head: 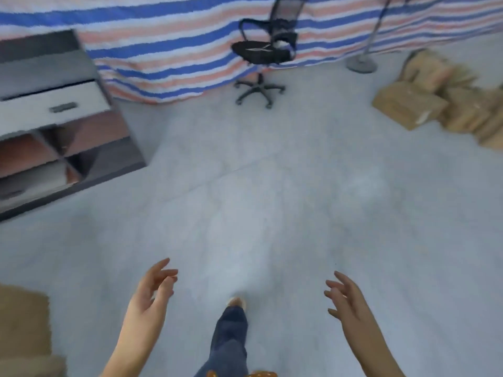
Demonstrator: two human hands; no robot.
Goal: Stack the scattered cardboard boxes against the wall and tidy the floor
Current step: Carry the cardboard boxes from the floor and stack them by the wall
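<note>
— Cardboard boxes (446,104) — where do they sit?

— Heaped on the floor (272,200) at the far right, near the round base of a metal stand (362,63). The nearest box (408,106) lies flat, its long axis running from the near left toward the far right, one corner pointing this way. Those behind it are tumbled at mixed angles and blurred, so I cannot tell how each one points. Another piece of brown cardboard (23,322) shows at the lower left edge, cut off by the frame.

— And the hands?

— Both are raised over the bare floor, well apart from every box. The left hand (151,292) has its palm turned inward, fingers loosely spread and pointing forward, holding nothing. The right hand (344,297) mirrors it — fingers apart, relaxed, also empty. So the grip of each hand is apart.

— Anything between them?

— A leg in blue jeans (230,338), foot forward on the floor.

— What else stands around?

— A black office chair (262,50) in front of a blue, pink and white striped tarp (163,50) at the back, and a grey cabinet (54,118) with a white drawer at the left.
</note>
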